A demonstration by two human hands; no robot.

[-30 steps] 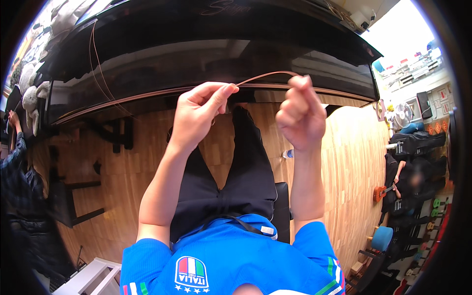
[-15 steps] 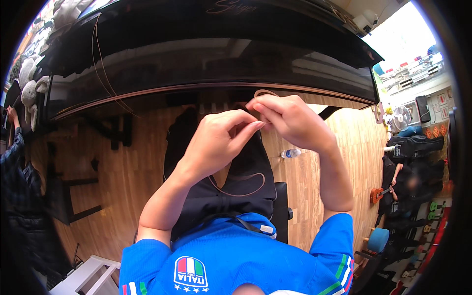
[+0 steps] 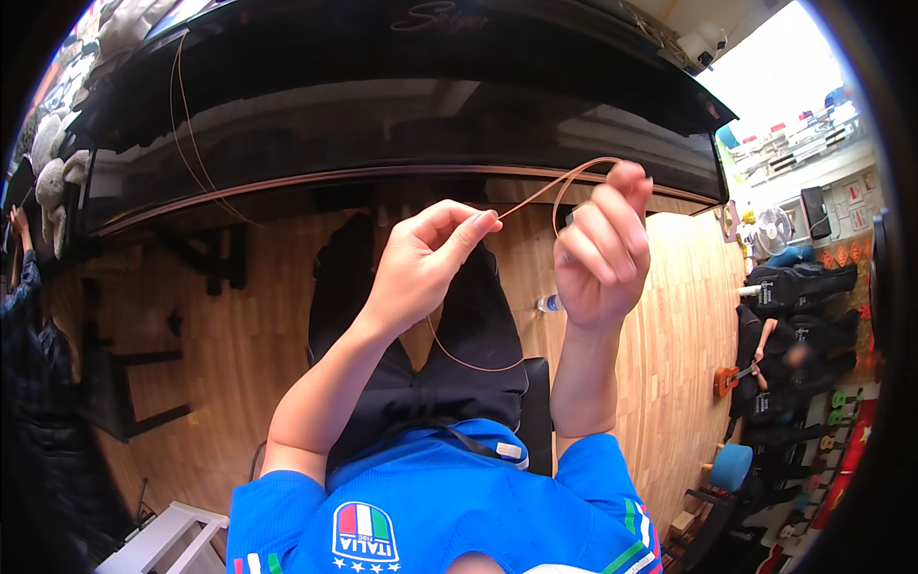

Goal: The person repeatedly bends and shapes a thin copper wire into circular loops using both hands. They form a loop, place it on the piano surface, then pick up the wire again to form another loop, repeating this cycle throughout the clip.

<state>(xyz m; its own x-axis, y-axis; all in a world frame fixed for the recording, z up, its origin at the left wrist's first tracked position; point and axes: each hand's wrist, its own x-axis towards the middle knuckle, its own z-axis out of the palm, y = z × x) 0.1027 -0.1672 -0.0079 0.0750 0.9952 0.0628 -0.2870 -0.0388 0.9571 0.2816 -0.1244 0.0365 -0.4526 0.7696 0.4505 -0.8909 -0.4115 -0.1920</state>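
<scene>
So we've got the thin copper-coloured wire [image 3: 535, 196] trailing in from the black piano [image 3: 382, 105] on the left, our left hand [image 3: 421, 263] pinching it between thumb and forefinger. Right hand [image 3: 598, 249] pinches the loop's other end up high, so looks like we're mid-coiling; next probably needs steady tension.

Both arms come up from the bottom, bare from the short sleeves down, elbows bent; the left hand [image 3: 421, 268] is raised in the middle, palm turned to the right, thumb and first finger pressed tip to tip in a pinch, the other fingers curled in below; the right hand [image 3: 598, 249] is up beside it and a bit higher, back toward us, fingers curled into a loose fist, thumb and first finger squeezed together at the top; the hands are near but not touching.
</scene>
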